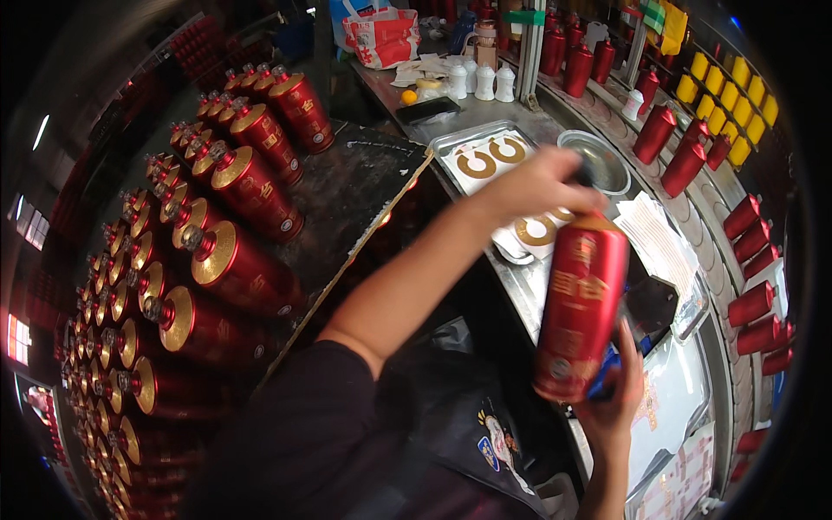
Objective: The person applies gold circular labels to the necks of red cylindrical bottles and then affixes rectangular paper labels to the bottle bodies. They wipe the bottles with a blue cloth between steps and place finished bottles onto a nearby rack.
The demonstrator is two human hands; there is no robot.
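Observation:
A red bottle (579,303) with gold markings is tilted slightly in front of me, between both hands. My left hand (544,184), blurred by motion, is closed around the neck end, where a dark top sticks out. Lower down, my right hand (619,390) is wrapped around the bottle's base from the right side. Something blue, which I cannot make out, shows between that hand and the bottle. Behind the bottle lies a metal tray (444,149) with gold ring-shaped labels (507,149) on white backing. Part of the labels is hidden by my left forearm.
Rows of red bottles with gold shoulders (260,186) crowd the dark table (364,160) at left. A metal bowl (617,165) and paper sheets (663,238) lie beyond the held bottle. More red bottles line a curved conveyor (706,221) at right. Small white bottles (484,82) stand at the back.

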